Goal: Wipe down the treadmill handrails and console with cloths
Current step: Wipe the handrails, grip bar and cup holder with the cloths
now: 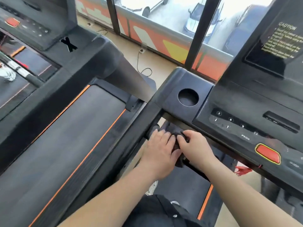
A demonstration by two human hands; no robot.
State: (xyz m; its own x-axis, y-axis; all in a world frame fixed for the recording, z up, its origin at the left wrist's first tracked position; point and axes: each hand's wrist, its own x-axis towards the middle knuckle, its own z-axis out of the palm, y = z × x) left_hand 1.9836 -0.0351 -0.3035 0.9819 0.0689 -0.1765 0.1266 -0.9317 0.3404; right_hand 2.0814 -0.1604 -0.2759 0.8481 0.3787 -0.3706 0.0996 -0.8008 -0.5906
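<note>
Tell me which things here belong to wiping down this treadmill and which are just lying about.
Belongs to the job:
dark cloth
left hand and right hand, both on the dark cloth
handrail under them
console

Just lying about:
neighbouring treadmill
floor cable
cars outside the window

Left of the left hand [157, 149], a neighbouring belt [68, 145] runs alongside, orange stripes down both its edges. Farther up and left, there's a black X mark [68, 44], then a second machine's red button [12, 22]. Ahead of the right hand [195, 146], across the beige floor [129, 53], a cable [138, 61] trails from a socket [142, 50]. Beyond that are windows [172, 18] with parked cars [144, 5] outside and orange panels [164, 41] under the glass.
</note>
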